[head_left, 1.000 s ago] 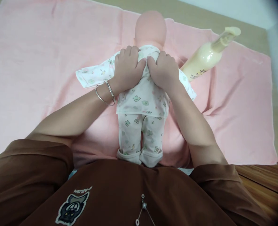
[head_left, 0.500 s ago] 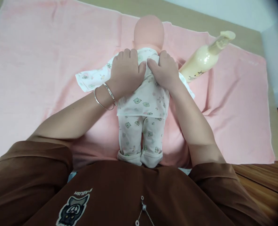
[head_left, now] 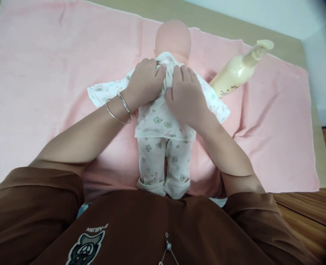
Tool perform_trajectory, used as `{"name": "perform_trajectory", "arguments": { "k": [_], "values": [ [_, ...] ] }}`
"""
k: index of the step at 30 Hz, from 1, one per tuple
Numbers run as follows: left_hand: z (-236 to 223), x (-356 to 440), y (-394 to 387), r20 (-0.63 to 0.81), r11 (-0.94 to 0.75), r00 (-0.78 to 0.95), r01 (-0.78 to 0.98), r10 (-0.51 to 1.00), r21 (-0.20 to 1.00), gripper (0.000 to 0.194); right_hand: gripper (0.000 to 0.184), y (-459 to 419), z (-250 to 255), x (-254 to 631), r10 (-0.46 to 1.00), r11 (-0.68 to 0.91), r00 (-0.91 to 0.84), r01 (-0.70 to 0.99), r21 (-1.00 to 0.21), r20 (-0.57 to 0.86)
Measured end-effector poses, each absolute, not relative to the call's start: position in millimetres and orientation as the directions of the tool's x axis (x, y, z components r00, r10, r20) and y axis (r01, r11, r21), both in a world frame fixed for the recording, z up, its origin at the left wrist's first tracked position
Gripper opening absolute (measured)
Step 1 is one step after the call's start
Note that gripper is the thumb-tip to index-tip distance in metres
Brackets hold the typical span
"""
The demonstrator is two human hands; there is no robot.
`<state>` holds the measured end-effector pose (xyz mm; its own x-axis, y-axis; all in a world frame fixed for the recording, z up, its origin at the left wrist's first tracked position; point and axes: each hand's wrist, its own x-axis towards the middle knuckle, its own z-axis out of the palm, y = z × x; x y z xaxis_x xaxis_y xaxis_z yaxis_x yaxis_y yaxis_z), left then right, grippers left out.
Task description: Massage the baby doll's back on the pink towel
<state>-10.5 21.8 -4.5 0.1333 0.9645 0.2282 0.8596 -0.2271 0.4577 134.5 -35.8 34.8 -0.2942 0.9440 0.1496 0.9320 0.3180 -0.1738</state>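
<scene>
A doll (head_left: 174, 38) lies with its bald head away from me and its face out of sight. It wears a white printed shirt (head_left: 163, 121) and matching trousers (head_left: 153, 162) with folded cuffs. At the upper left of the shirt, my left hand (head_left: 148, 79) is closed, its thumb and fingers pinching cloth just below the collar. My right hand (head_left: 187, 94) rests on the upper right of the shirt, fingers bent together against bunched cloth; its fingertips are partly hidden. A raised fold of cloth runs between both hands. The sleeves spread out to either side.
A pink cloth (head_left: 279, 147) with creases lies under the doll on a light table (head_left: 287, 46). A cream pump bottle (head_left: 236, 73) lies slanted beside the right sleeve. Wooden flooring (head_left: 309, 209) shows at the lower right.
My right hand has slid from the doll's right shoulder inward and toward me, baring that sleeve's shoulder. My left hand has shifted slightly left. The collar cloth is now lifted and bunched between my hands.
</scene>
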Motion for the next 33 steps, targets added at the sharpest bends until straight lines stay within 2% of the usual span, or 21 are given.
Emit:
{"name": "perform_trajectory", "arguments": {
  "k": [2,5,9,11,15,17,20,26,29,33],
  "values": [
    [-4.9,-7.9,15.9,0.257,-0.258,0.154,0.859,0.954,0.442,0.032,0.036,-36.5,36.6,133.6,0.942,0.321,-0.298,0.934,-0.155,0.156],
    [0.9,-2.0,-5.5,0.322,-0.351,0.231,0.851,0.918,0.389,0.027,0.027,-13.8,30.6,147.3,0.971,0.234,-0.214,0.938,-0.257,0.103],
    [7.0,1.3,-21.9,0.399,-0.454,0.318,0.834,0.86,0.315,0.019,0.049,15.3,19.6,166.8,0.984,0.177,-0.163,0.929,-0.326,0.069],
    [5.1,0.3,-15.8,0.383,-0.43,0.291,0.83,0.877,0.355,0.018,0.054,10.8,19.7,164.6,0.981,0.191,-0.176,0.94,-0.284,0.077],
    [-2.9,-1.4,5.7,0.303,-0.307,0.191,0.861,0.934,0.405,0.025,0.04,-22.7,28.4,144.1,0.938,0.311,-0.292,0.947,-0.081,0.188],
    [-4.6,-0.4,9.4,0.277,-0.273,0.172,0.883,0.945,0.383,0.028,0.038,-32.2,31.7,137.7,0.934,0.31,-0.296,0.95,-0.041,0.198],
    [-2.2,3.2,1.1,0.276,-0.264,0.169,0.896,0.946,0.357,0.028,0.035,-24.2,30.7,141.9,0.964,0.238,-0.217,0.961,-0.139,0.154],
    [7.4,15.9,-30.1,0.377,-0.41,0.299,0.875,0.876,0.258,0.023,0.039,7.4,23.0,160.3,0.98,0.198,-0.187,0.94,-0.277,0.064],
    [8.8,17.2,-29.2,0.401,-0.413,0.3,0.881,0.866,0.232,0.029,0.043,-3.7,26.4,153.8,0.973,0.224,-0.209,0.954,-0.201,0.094],
    [8.6,7.0,-10.6,0.373,-0.41,0.295,0.868,0.88,0.281,0.035,0.043,-31.7,33.5,139.0,0.935,0.319,-0.303,0.946,-0.063,0.183]
  ]
}}
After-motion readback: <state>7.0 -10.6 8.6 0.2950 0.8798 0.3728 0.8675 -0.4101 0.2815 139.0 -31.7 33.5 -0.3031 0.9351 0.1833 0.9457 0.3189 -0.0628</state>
